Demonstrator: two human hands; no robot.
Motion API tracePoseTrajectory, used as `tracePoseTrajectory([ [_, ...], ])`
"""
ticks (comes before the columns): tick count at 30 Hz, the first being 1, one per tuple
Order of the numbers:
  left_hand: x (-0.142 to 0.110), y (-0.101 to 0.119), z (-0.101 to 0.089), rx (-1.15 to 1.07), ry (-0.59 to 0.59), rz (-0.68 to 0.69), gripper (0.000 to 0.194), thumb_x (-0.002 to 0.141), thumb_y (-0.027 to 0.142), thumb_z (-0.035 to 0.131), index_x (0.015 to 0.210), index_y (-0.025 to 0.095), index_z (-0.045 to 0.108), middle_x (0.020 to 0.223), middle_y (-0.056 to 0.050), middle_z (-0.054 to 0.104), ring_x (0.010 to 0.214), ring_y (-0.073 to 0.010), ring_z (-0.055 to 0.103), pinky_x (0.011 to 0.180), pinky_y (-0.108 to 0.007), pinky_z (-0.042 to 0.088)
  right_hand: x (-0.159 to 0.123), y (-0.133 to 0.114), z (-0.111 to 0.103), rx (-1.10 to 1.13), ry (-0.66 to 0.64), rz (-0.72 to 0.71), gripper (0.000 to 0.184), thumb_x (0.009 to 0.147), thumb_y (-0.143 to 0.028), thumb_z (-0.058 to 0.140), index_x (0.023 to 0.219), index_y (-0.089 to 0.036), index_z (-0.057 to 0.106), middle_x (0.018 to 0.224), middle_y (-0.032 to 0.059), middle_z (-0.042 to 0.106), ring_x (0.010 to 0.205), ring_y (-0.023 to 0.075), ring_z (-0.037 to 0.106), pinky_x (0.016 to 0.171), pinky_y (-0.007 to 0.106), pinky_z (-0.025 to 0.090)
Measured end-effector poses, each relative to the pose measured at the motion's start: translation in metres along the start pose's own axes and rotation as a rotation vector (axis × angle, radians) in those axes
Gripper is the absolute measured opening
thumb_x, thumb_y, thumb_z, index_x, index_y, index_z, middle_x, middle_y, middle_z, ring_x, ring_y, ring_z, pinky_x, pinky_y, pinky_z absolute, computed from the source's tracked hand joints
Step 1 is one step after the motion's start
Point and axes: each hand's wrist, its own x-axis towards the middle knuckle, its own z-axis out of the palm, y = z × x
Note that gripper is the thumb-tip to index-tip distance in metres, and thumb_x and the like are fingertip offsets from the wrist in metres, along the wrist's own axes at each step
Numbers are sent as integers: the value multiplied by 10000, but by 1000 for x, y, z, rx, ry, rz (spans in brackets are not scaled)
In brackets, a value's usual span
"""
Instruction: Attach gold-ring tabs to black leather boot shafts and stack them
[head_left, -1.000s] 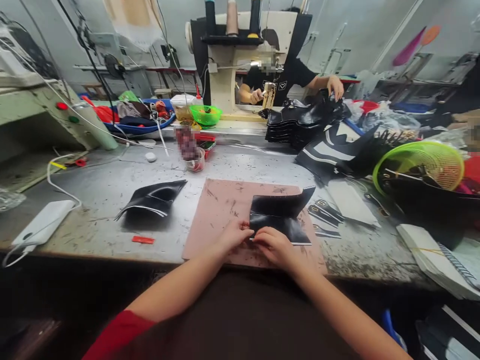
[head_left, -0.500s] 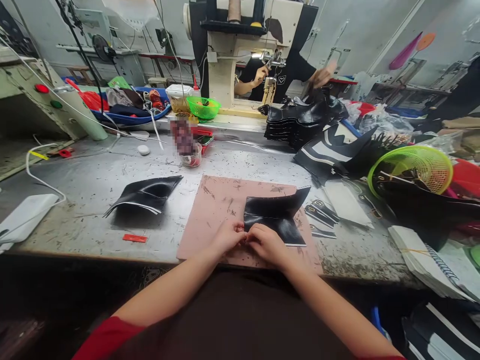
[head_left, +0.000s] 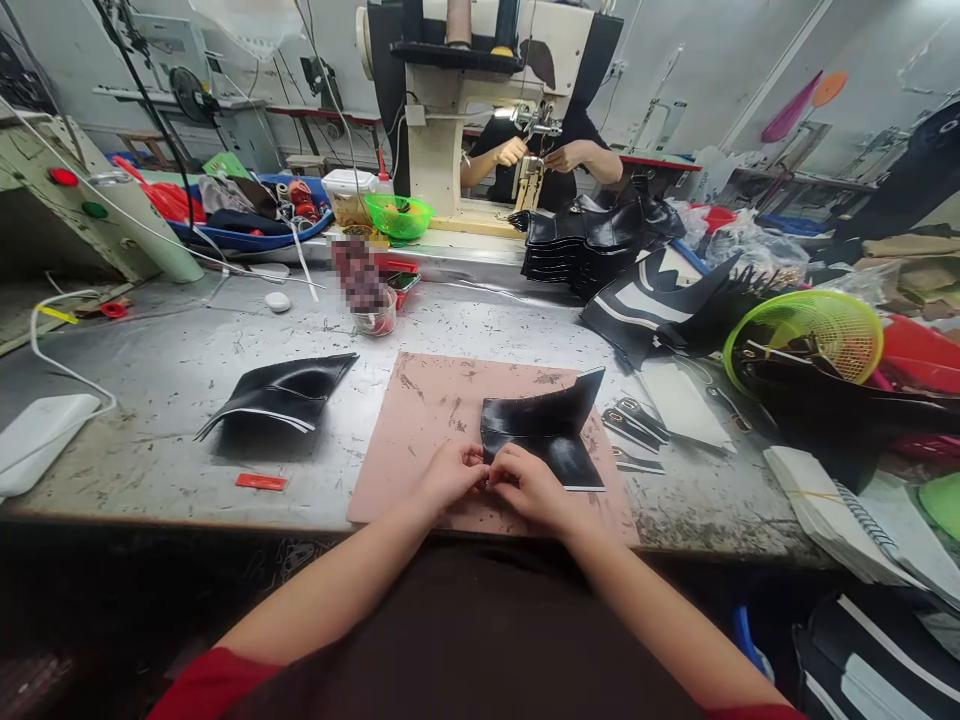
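A folded black leather piece (head_left: 559, 455) with a pale lower edge lies on a pinkish-brown board (head_left: 420, 400), one flap standing up. At its near left corner, my left hand (head_left: 454, 470) has its fingers pinched together on the edge. Close beside it, my right hand (head_left: 525, 485) is curled over the same corner, fingertips almost meeting those of the left. Whatever is between the fingertips is too small to make out. To the left, several similar black leather pieces (head_left: 281, 390) lie stacked on the metal table. Small black straps with eyelets (head_left: 637, 422) sit right of the board.
A sewing machine (head_left: 435, 140) stands at the back, with a co-worker's hands (head_left: 570, 155) at it. Piled black leather parts (head_left: 577, 240) and a green basket (head_left: 806, 335) crowd the right. A red strip (head_left: 261, 482) and white power bank (head_left: 45, 440) lie left.
The camera view has shifted slightly, while both hands stay at the leather piece's corner with small finger movements. The co-worker's hand has moved from the leather pile to the sewing machine.
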Motion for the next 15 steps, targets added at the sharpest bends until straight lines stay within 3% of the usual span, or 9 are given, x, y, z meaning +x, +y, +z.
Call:
tracePoseTrajectory([
  [7,2,-4,0,17,17,0,145,581,107,611,708,141,550,503,70,524,431,-70,505,412,-166,398,0,2,2,23,2,-11,180,668,-15,500,648,-193,513,769,1,477,707,121,486,635,238,411],
  [10,2,-4,1,16,56,9,170,575,118,633,725,145,557,504,74,512,437,-72,504,419,-173,415,-7,1,-1,115,53,0,116,706,-90,502,670,-199,485,842,25,534,725,129,500,630,252,418],
  [12,2,-3,2,20,74,17,173,564,120,645,715,145,564,501,72,506,440,-73,499,419,-178,422,-17,5,-7,239,105,88,82,759,-187,494,704,-208,437,863,37,587,710,131,525,627,266,433],
  [15,2,1,1,34,89,30,179,552,136,650,711,143,571,517,57,520,463,-82,508,421,-181,425,-41,24,-27,347,286,275,194,796,-381,463,741,-225,362,705,13,607,600,128,536,560,268,445],
])
